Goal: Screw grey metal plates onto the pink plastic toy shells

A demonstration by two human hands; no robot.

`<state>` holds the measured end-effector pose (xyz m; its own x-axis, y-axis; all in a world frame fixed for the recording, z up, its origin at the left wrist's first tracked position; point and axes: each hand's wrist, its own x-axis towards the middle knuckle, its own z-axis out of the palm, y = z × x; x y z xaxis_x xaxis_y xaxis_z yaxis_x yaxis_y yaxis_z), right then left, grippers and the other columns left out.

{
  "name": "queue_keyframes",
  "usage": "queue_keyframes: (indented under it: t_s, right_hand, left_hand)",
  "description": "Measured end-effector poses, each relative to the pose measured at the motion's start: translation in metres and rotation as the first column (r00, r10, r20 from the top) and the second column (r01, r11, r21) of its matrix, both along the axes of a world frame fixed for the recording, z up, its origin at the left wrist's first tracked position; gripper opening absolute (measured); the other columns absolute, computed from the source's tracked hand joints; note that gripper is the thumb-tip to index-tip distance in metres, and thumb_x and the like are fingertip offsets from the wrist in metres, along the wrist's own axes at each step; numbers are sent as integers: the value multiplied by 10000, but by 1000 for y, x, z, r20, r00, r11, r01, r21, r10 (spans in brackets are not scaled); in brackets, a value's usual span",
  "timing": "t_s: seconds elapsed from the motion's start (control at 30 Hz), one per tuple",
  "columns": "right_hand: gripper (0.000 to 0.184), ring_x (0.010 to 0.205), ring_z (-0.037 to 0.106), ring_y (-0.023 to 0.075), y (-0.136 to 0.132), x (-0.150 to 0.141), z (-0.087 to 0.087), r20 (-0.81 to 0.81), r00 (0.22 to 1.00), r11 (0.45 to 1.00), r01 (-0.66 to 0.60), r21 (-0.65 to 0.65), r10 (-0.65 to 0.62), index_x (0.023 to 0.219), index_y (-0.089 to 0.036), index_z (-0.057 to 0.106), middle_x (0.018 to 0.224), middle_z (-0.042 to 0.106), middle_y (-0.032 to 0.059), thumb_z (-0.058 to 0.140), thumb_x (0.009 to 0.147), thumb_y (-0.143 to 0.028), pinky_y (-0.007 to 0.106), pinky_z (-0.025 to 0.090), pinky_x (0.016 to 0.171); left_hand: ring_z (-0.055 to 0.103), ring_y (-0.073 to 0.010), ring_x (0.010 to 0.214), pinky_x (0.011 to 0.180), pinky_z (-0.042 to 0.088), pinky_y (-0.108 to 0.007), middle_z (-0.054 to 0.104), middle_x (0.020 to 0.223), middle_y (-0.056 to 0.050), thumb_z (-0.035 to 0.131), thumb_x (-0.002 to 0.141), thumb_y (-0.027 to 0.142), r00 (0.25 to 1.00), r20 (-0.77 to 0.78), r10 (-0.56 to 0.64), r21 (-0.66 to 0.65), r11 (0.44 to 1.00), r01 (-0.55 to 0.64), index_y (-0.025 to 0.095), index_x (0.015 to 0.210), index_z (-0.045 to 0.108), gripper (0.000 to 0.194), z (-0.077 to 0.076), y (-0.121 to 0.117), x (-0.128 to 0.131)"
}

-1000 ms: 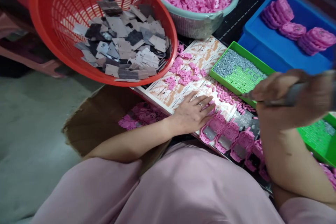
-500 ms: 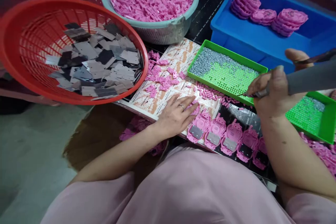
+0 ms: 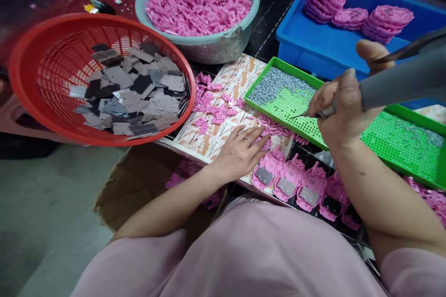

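Screwdriver [image 3: 393, 84] points at green tray [image 3: 296, 98]; right fingers [image 3: 347, 95] grip it.

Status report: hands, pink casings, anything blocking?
Right hand gripping grey tool, tip over green tray. Left hand spread beside row of pink casings. Right forearm hides part of row.

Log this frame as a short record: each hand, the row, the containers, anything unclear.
Left hand: fingers spread over pink pieces
Right hand: gripping grey tool, thin tip over nearer-centre green tray
Row: pink housings, several with flat plates
Green trays: small silvery pieces
Red basket: loose plates
Grey-green basket: heaped pink parts
Blue bin: stacked pink pieces
Unclear: whether the tip touches anything
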<state>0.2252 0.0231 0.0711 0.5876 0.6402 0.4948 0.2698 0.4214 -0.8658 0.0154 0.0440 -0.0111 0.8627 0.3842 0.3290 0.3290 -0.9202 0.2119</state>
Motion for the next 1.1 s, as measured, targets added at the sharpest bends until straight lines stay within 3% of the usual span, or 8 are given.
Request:
queue_keyframes:
  t_s: [0.2, 0.43, 0.73, 0.93, 1.1]
  right_hand:
    - [362, 319, 392, 123, 10, -11, -14, 1, 998, 998, -67, 12, 67, 1045, -339, 472, 477, 366, -99, 634, 785, -532, 328, 356, 348]
    - [178, 318, 431, 120, 12, -12, -15, 29, 989, 982, -149, 117, 147, 906, -280, 550, 441, 366, -98, 671, 809, -368, 301, 337, 313]
    - [241, 309, 424, 96, 13, -14, -11, 53, 978, 965, -207, 159, 201, 1052, -311, 591, 449, 422, -107, 658, 823, -337, 267, 379, 333]
    - [145, 299, 411, 103, 13, -16, -15, 38, 986, 978, -168, 126, 164, 892, -269, 553, 424, 382, -110, 653, 822, -348, 264, 341, 314]
    - [215, 311, 410, 107, 14, -14, -9, 19, 986, 978, -165, 127, 164, 964, -267, 544, 435, 419, -109, 670, 803, -337, 271, 361, 335]
  left_hand:
    - [564, -243, 1176, 994, 422, -454, 582, 1320, -130, 458, 959, 327, 999, 45, -6, 15, 1000, 5, 146, 1211, 590, 338, -3, -1, 1]
    - [548, -241, 1196, 1012, 409, -449, 582, 1314, -140, 477, 950, 324, 998, 64, 2, 39, 999, -5, 138, 1222, 566, 342, -3, -3, 1]
    - [568, -225, 1182, 1018, 416, -437, 599, 1296, -140, 468, 951, 305, 995, 98, 23, 34, 999, -26, 113, 1139, 583, 292, -1, -4, 2]
    - [570, -226, 1183, 1017, 416, -436, 603, 1294, -129, 482, 946, 320, 995, 98, 27, 34, 999, -30, 127, 1129, 593, 288, -2, -5, 2]
    - [575, -223, 1171, 1009, 419, -432, 605, 1293, -127, 474, 946, 319, 994, 102, 28, 63, 997, -34, 130, 1125, 599, 288, -4, -5, 3]
